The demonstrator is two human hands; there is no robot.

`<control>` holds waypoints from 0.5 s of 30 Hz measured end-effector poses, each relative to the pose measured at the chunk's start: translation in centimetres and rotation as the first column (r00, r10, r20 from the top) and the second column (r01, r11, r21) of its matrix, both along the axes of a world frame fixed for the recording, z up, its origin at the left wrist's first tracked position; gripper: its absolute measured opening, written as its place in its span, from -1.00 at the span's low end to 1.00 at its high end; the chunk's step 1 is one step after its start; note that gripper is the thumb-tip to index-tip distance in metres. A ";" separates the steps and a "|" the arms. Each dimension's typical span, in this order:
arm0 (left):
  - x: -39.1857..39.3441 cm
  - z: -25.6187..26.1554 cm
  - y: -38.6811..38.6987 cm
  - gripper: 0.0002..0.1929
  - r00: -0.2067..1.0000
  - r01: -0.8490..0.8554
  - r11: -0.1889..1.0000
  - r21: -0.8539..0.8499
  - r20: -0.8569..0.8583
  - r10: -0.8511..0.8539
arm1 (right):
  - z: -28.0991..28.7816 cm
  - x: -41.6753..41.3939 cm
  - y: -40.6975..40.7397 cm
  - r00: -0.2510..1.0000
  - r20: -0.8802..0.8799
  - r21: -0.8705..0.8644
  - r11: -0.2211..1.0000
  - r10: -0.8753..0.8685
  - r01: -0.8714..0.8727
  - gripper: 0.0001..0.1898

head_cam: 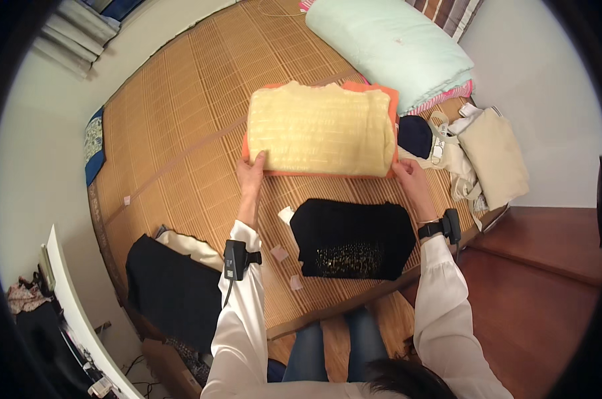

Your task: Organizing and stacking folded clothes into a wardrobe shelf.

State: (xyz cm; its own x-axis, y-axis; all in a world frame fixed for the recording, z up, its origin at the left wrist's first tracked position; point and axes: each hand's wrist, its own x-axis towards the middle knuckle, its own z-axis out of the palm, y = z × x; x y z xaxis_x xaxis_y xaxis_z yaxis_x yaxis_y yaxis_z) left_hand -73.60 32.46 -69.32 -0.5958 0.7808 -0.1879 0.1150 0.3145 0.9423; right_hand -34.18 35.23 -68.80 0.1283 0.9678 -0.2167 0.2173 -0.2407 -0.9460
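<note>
A folded pale yellow garment (321, 129) lies flat on top of a folded orange garment (394, 97), whose edges show around it. My left hand (251, 169) pinches the near left corner, thumb on top of the yellow cloth. At the near right corner, my right hand (409, 174) has the edge between thumb and fingers. Whether the stack rests on the bamboo mat (191, 119) or is slightly lifted, I cannot tell. Closer to me, a folded black garment with gold sparkles (353, 239) lies on the mat, a white piece showing at its left side.
A rolled mint-green quilt (390, 50) occupies the far right. Beige clothing (495, 154), straps and a dark blue cloth (414, 136) lie at the right edge. Black clothing (173, 284) is heaped near left. A white panel (76, 304) stands left; a reddish wooden surface (525, 299) is right.
</note>
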 end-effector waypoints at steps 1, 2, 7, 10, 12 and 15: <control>0.0 -0.2 0.5 -0.51 0.998 -0.006 0.993 0.120 0.070 -0.003 | -0.2 -0.8 1.2 0.994 -0.111 0.020 1.000 0.011 -0.009 -0.64; -0.2 -0.5 1.0 -0.51 0.998 -0.015 0.992 0.122 0.070 0.006 | -0.3 -1.2 2.3 0.997 -0.072 0.011 1.000 -0.004 0.005 -0.64; -1.5 -2.3 3.0 -0.35 0.988 0.032 0.999 -0.040 -0.147 -0.037 | -0.4 -2.3 5.8 0.944 0.318 -0.002 0.995 0.091 -0.095 -0.40; -2.6 -3.2 3.6 -0.28 0.875 0.068 0.969 -0.238 -0.452 -0.172 | -0.1 -3.0 6.4 0.786 0.618 0.122 0.990 -0.020 -0.070 -0.35; -3.0 -3.7 3.8 -0.27 0.694 -0.048 0.969 -0.241 -0.706 -0.141 | 0.3 -3.5 6.5 0.786 0.618 0.093 0.991 0.017 -0.094 -0.34; -3.7 -3.8 4.0 -0.26 0.984 0.151 0.972 -0.181 -0.064 -0.165 | 1.1 -3.8 6.7 0.789 0.610 -0.010 0.996 0.081 -0.094 -0.30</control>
